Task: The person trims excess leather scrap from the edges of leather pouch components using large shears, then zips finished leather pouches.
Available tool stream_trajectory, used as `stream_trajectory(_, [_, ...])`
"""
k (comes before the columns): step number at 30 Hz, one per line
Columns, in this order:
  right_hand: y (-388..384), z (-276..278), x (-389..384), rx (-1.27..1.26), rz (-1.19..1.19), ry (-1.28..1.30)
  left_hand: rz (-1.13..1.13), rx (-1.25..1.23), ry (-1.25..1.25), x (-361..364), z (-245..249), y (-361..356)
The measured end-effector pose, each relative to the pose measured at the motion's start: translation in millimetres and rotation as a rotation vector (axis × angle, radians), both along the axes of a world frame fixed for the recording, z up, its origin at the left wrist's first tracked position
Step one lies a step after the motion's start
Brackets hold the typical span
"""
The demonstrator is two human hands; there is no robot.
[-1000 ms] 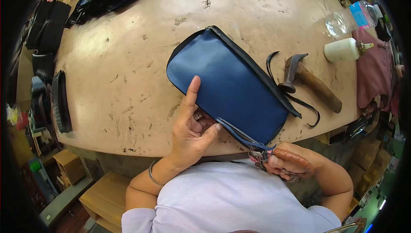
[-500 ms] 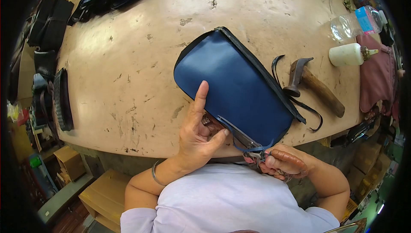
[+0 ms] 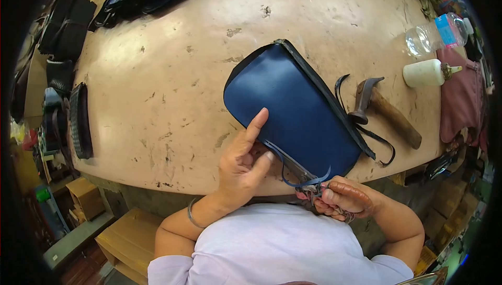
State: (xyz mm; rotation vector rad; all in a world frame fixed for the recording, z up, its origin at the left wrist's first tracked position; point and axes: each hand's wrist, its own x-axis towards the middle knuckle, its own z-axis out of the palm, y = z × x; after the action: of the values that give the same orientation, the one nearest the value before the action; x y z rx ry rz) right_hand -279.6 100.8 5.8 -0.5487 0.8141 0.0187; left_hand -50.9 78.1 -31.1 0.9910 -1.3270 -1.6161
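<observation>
A blue leather-like bag (image 3: 293,107) with black edging lies tilted near the table's front edge. My left hand (image 3: 241,162) is at its lower left edge, the index finger stretched out over the blue face and the thumb apart; part of the palm side is hidden. My right hand (image 3: 348,198) is closed round the handles of scissors (image 3: 293,167), whose blades point up-left along the bag's lower edge. A thin blue strip (image 3: 308,183) curls loosely beside the blades.
A hammer (image 3: 387,108) lies right of the bag, near a black strap (image 3: 380,143). Farther right are a glue bottle (image 3: 422,73), a clear plastic bottle (image 3: 436,34) and a pink bag (image 3: 460,96). Black pieces (image 3: 81,120) line the table's left edge.
The bag has shifted slightly right and down in view. My left index finger has moved a little right and down with it, and the thumb now points more upward.
</observation>
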Motion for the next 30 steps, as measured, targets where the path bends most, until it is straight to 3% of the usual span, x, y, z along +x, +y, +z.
stream_trajectory(6, [-3.2,2.4,0.3,0.028,-0.013,-0.032,0.221,0.060,0.216,-7.9,17.2,-7.3])
stream_trajectory(18, [-8.4,3.9,4.8,-0.044,0.018,0.024,0.167,0.042,0.196,-4.2,10.0,-2.6])
stream_trajectory(24, [-16.8,10.9,14.1,-0.038,-0.058,-0.081,0.106,-0.026,0.115,-3.8,8.5,0.3])
stream_trajectory(30, [-10.3,-2.5,10.1,0.017,0.008,-0.052,0.180,0.027,0.150,-7.2,10.6,2.0])
